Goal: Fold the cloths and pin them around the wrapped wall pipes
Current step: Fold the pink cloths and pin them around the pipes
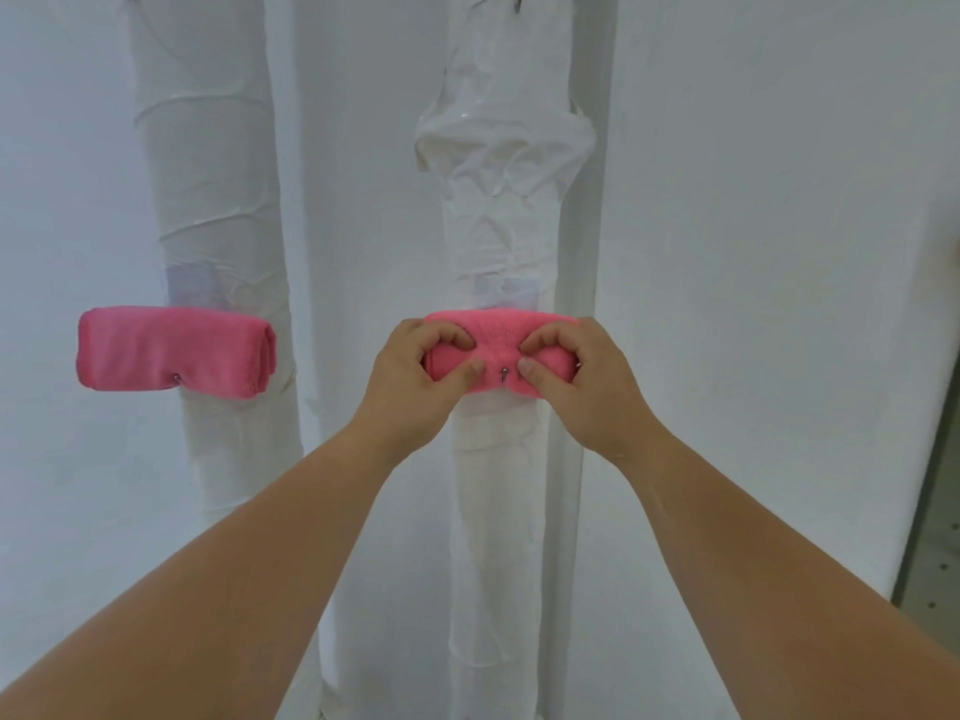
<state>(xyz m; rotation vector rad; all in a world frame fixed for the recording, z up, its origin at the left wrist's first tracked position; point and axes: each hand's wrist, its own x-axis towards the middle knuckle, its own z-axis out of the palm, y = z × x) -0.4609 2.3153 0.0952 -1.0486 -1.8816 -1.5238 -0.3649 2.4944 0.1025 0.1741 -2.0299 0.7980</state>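
Both hands pinch the pink cloth wrapped level around the right pipe; left hand and right hand flank the pin, equally near, fingers gripping cloth

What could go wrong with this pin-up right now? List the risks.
1. Both thumbs flank the pin on the right cloth; a slip could prick the left hand or right hand.
2. Letting go early may let the cloth unwrap.
3. The left cloth juts sideways off its pipe; it might sag.
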